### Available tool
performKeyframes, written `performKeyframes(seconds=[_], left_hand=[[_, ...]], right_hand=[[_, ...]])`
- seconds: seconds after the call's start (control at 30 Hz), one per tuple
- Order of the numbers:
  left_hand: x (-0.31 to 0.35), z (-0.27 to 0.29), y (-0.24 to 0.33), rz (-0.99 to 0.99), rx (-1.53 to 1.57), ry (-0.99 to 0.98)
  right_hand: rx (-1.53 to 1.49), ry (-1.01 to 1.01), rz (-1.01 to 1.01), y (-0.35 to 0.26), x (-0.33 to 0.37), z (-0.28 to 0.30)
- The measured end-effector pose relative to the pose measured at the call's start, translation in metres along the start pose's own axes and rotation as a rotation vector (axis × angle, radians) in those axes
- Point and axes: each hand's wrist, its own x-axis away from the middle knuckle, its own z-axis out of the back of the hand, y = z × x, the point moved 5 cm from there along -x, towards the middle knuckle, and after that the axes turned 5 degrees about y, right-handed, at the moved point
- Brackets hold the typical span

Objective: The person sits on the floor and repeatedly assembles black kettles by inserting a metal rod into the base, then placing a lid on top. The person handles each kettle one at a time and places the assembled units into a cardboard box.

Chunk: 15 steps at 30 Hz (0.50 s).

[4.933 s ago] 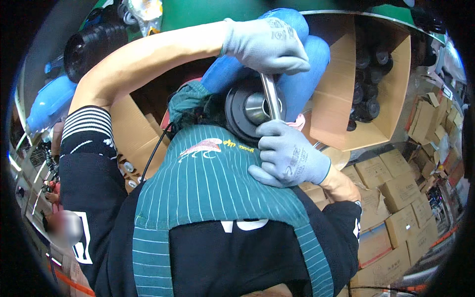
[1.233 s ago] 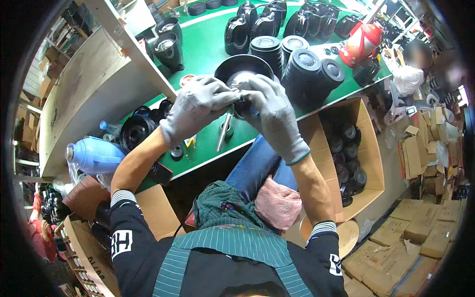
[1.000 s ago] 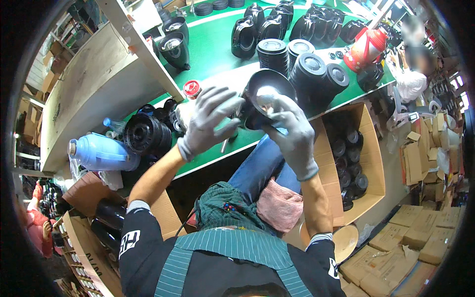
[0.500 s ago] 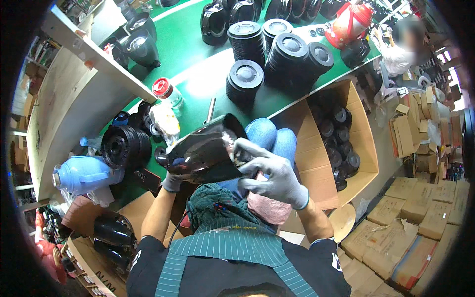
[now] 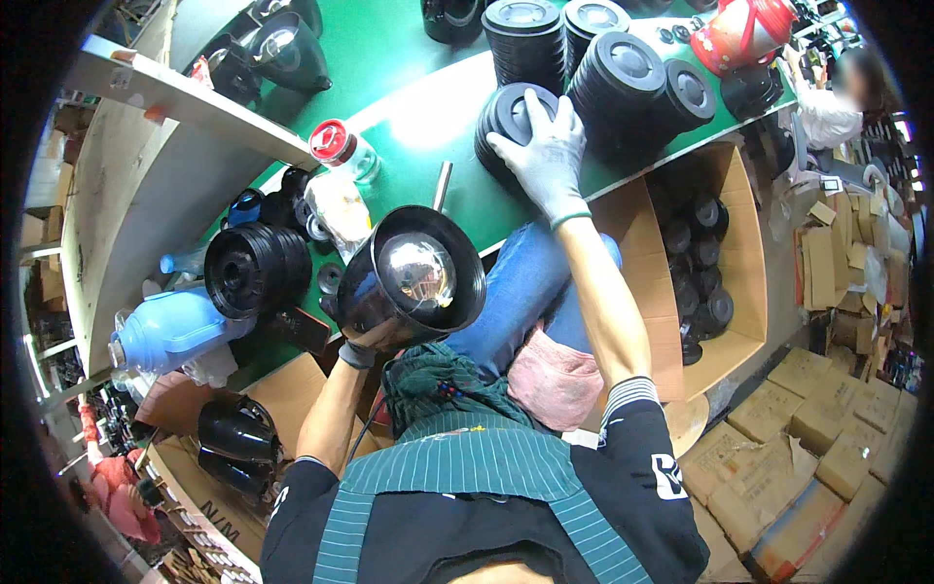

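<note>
My left hand [image 5: 358, 354], in a grey glove and mostly hidden beneath, grips a glossy black jug-shaped vacuum flask body [image 5: 365, 292]. The body's wide mouth tilts up toward me, and a mirror-like silver rounded surface [image 5: 416, 271] shows inside it. My right hand [image 5: 548, 156], also gloved, is stretched forward over the nearest stack of black round ribbed discs [image 5: 494, 156]. Its thumb and fingers are spread across the top disc, touching it, and nothing is lifted.
More disc stacks [image 5: 616, 73] stand behind on the green table [image 5: 418, 131]. A red-lidded jar [image 5: 341, 146], a blue flask [image 5: 180, 341] and a red flask [image 5: 744, 39] are nearby. An open carton [image 5: 744, 263] of black parts sits at right; another carton holds black flask bodies [image 5: 236, 443] at lower left.
My right hand has left the flask body's mouth and reached forward to the front disc stack. In my left hand the body has turned, its mouth now facing up toward me.
</note>
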Motion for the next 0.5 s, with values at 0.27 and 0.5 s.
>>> performKeyframes(seconds=[0.27,0.5], left_hand=[[-0.002,-0.017,-0.021,-0.071,0.022,-0.206],[-0.03,-0.05,0.043,-0.127,-0.132,-0.444]], right_hand=[[-0.899,-0.416,0.015,-0.07,0.112,0.129],[-0.878,-0.265,0.179,-0.047,0.166,0.161]])
